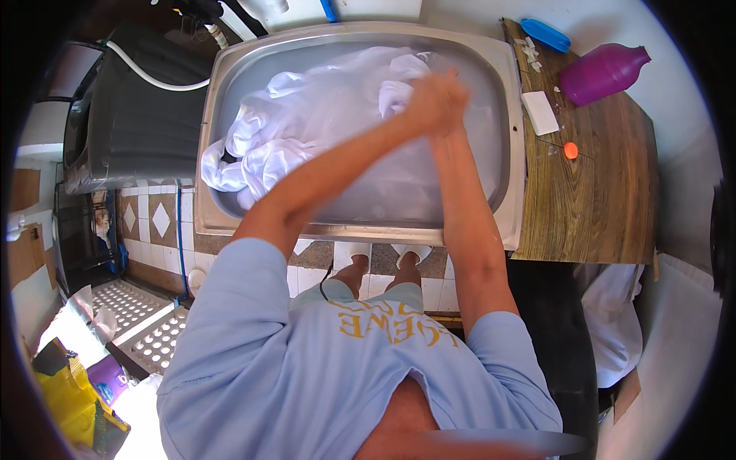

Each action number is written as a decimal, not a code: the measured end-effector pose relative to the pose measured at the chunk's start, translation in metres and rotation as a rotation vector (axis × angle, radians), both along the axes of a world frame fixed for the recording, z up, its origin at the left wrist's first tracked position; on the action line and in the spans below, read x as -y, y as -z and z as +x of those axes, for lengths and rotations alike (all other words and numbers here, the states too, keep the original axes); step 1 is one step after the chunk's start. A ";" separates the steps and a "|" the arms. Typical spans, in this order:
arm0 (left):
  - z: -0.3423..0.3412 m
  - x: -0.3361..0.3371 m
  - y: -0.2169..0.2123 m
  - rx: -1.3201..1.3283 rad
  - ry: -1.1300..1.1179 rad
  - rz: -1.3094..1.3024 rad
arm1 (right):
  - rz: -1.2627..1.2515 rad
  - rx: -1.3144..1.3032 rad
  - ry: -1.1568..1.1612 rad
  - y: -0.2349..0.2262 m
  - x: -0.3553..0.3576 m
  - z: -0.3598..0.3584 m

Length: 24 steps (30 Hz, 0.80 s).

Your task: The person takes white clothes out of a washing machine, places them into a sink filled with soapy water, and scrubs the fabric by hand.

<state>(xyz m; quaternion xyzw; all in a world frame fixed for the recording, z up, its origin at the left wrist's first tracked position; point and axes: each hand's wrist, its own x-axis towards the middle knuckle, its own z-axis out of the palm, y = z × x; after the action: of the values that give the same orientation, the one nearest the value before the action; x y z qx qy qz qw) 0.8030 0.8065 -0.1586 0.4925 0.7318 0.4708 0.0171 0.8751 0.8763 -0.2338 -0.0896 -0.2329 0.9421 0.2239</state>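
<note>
A steel sink (512,138) holds milky water and a bunched white cloth (299,126). Both my hands meet over the far middle of the basin. My left hand (423,107) and my right hand (448,96) are pressed together, blurred by motion, and appear closed on a fold of the white cloth (395,92). Most of the cloth lies heaped at the sink's left, with one end hanging over the rim.
A wooden counter (590,199) to the right carries a purple bottle (602,73), a white soap bar (540,112), a blue lid (545,34) and an orange cap (570,150). A dark washing machine (130,123) stands left. Tiled floor, perforated metal trays (146,322) and a yellow bag (69,399) lie below left.
</note>
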 end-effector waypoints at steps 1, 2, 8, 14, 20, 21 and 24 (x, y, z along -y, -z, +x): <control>0.007 -0.002 0.005 -0.040 0.015 0.023 | 0.071 -0.176 -0.083 0.027 -0.014 0.005; 0.015 -0.005 0.011 -0.083 0.036 0.049 | 0.121 -0.204 -0.094 0.038 -0.021 0.012; -0.020 0.016 0.008 0.154 0.011 0.117 | -0.257 0.295 0.106 -0.059 0.048 -0.014; 0.020 0.002 0.024 -0.046 0.008 -0.014 | -0.088 0.049 -0.016 0.021 0.001 0.000; 0.024 0.004 0.015 -0.279 0.093 0.188 | -0.205 0.237 0.126 -0.016 0.018 -0.024; 0.048 0.008 0.017 -0.391 0.160 0.280 | -0.194 0.205 0.106 -0.003 0.016 -0.023; 0.008 0.019 0.014 -0.005 0.052 0.156 | -0.172 0.132 0.038 0.000 0.026 -0.033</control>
<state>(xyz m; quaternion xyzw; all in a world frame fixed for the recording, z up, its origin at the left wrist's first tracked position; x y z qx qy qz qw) 0.8113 0.7870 -0.1729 0.5124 0.6799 0.5245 -0.0109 0.8421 0.8508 -0.2337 -0.1750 -0.1638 0.9462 0.2175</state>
